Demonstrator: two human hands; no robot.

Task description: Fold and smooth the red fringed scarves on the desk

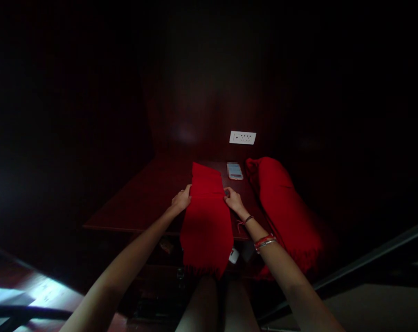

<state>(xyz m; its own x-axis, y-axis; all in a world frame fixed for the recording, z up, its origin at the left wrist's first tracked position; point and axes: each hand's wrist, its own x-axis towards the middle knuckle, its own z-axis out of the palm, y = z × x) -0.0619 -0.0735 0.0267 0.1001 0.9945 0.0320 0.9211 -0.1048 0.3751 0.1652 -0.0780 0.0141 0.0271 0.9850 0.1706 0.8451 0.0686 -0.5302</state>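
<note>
A folded red scarf [206, 212] lies lengthwise on a dark wooden table [140, 203], its fringed end hanging over the front edge. My left hand [182, 199] pinches the scarf's left edge. My right hand [234, 200] grips its right edge, fingers closed; a thread band and bangles are on that wrist. A second red fringed cloth [285, 207] lies bunched to the right, draped off the table.
A white phone [235, 170] lies on the table behind the scarf. A white socket plate [242, 137] is on the dark wall behind. My knees show below the table edge. The room is very dark; a lit floor patch is at lower left.
</note>
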